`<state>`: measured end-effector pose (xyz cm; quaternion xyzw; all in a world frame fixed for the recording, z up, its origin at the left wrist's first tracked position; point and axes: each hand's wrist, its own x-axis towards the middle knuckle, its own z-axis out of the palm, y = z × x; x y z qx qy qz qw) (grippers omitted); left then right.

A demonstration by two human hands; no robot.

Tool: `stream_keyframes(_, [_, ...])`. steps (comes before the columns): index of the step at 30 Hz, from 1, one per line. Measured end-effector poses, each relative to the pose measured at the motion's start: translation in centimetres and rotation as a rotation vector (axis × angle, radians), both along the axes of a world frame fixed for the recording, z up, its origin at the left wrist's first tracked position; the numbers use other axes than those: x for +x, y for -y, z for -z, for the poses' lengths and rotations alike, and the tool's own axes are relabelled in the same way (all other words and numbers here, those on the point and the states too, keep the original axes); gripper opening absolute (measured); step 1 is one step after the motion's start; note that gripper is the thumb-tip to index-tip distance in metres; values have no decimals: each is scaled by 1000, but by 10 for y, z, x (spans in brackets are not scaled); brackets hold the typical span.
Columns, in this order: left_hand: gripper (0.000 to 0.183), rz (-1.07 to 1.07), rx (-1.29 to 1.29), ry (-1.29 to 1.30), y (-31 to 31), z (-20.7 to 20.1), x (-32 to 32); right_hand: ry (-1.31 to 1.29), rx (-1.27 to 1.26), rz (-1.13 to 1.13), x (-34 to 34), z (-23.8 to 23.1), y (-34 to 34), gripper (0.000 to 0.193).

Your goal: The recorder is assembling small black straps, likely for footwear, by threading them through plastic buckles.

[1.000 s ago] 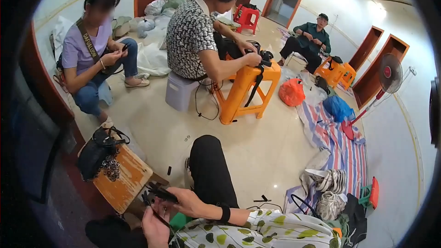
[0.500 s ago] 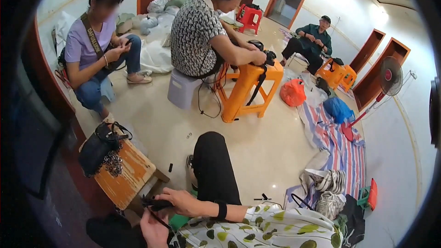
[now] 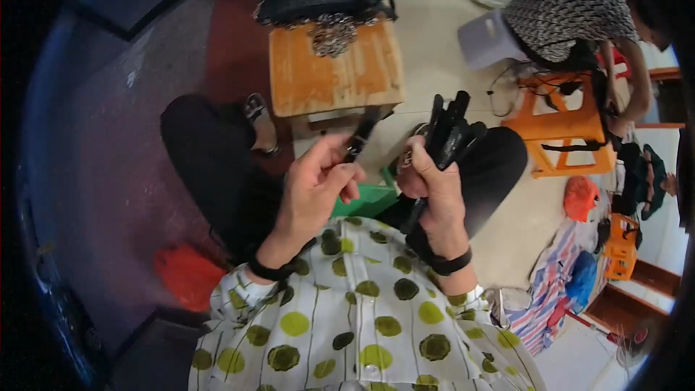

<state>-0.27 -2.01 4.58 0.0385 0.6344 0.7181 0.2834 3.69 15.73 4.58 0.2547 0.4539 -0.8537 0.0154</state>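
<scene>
One black strip (image 3: 360,137) is pinched in the left grip (image 3: 318,181). A bundle of black strips (image 3: 449,130), count unclear, is clenched in the right grip (image 3: 428,185). One wooden table (image 3: 333,80) sits just beyond.

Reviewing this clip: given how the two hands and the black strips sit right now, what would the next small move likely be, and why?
Probably the left hand carries its single black strip across into the bundle of black strips gripped upright in the right hand. The single piece is pinched at the fingertips, apart from the bundle but close beside it, and the bundle's ends fan out above the fist. That is a judgement only.
</scene>
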Motion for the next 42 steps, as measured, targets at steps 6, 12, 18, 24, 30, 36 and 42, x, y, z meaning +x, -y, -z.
stream_keyframes(6, [40,-76,-28,-76,17,7,11,16,-69,-39,-4,6,8,19])
stream_keyframes(12, [35,-103,-50,-103,12,10,16,31,101,-103,5,3,14,20])
stream_keyframes(18, [28,-97,-37,-91,7,6,15,61,216,-116,5,-3,17,18])
stream_keyframes(24, [26,-68,-6,-67,2,4,15,37,196,-120,7,-1,13,17])
stream_keyframes(30, [21,-104,11,-78,4,6,14,29,155,-131,5,3,15,17])
stream_keyframes(36, [23,-207,32,35,42,-8,25,76,168,-160,6,3,31,19])
stream_keyframes(42, [34,-838,-69,-36,186,30,79,30,322,-197,14,7,41,20])
